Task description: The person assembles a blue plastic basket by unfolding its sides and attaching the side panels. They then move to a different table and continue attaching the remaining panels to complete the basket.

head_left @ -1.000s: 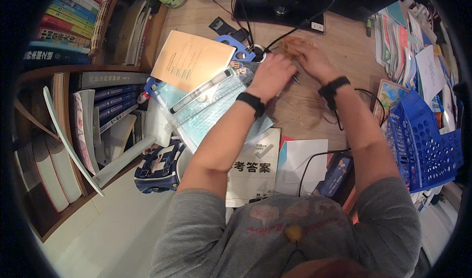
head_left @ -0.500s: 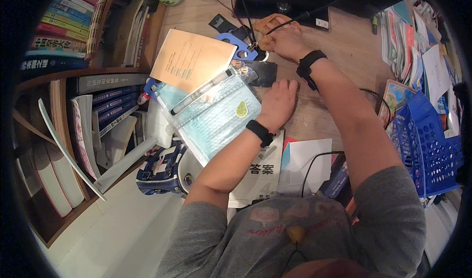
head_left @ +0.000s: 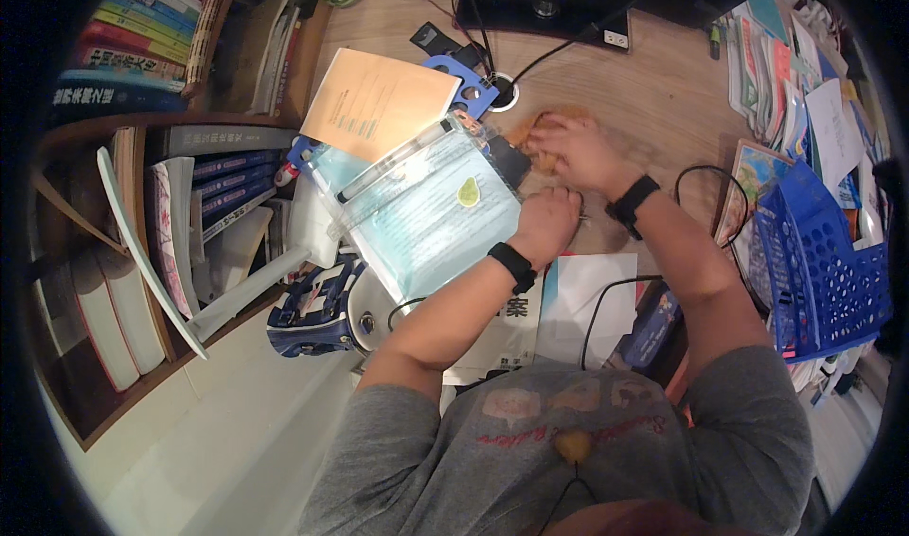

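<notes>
On the wooden table (head_left: 653, 100), the right hand (head_left: 584, 150) clamps an orange cloth (head_left: 544, 161), twelve o'clock from the left hand (head_left: 552, 223), whose grip I cannot tell; likely soft, light, best held bunched mid-cloth.

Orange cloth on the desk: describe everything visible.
The cloth is orange-brown, crumpled and looks like soft, thin fabric. It lies bunched on the wood-grain desk, with the right hand over it, fingers on top. A white-rimmed cable hole is just beyond it, and a dark flat item sits close on its left; whether they touch is unclear. The left hand is nearer the wearer. Its full outline is hidden by the right hand.
</notes>
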The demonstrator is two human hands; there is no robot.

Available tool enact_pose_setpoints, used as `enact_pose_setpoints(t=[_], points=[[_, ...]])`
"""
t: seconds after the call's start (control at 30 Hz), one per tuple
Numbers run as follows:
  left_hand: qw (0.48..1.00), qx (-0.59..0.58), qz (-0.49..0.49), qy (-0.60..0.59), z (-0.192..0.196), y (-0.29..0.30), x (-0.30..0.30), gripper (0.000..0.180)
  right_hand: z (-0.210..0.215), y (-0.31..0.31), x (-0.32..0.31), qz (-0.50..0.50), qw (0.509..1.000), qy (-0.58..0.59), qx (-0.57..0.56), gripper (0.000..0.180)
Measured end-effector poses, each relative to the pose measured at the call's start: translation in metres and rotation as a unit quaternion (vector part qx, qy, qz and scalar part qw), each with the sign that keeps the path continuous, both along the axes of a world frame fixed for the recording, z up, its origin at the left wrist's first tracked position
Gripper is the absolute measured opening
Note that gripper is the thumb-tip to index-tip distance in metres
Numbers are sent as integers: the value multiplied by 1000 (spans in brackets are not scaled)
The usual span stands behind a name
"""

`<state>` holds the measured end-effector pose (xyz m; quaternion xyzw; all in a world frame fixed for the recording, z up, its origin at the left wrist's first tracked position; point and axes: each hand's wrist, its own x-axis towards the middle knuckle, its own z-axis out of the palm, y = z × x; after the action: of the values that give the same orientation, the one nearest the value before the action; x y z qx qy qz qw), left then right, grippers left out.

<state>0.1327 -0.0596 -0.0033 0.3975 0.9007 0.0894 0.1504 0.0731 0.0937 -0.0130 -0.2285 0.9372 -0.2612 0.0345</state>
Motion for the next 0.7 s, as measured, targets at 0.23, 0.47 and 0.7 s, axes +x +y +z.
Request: enact_pose_setpoints(t=[0.23, 0.47, 0.7], points=[[990, 81, -111, -31, 30, -15, 29, 23, 22, 12, 53, 129, 979, -92, -131, 20], [960, 211, -90, -161, 81, -20, 13, 23, 22, 165, -52, -311, 896, -287, -139, 25], [934, 297, 57, -189, 94, -27, 11, 23, -71, 159, -50, -318, 942, 17, 103, 47]])
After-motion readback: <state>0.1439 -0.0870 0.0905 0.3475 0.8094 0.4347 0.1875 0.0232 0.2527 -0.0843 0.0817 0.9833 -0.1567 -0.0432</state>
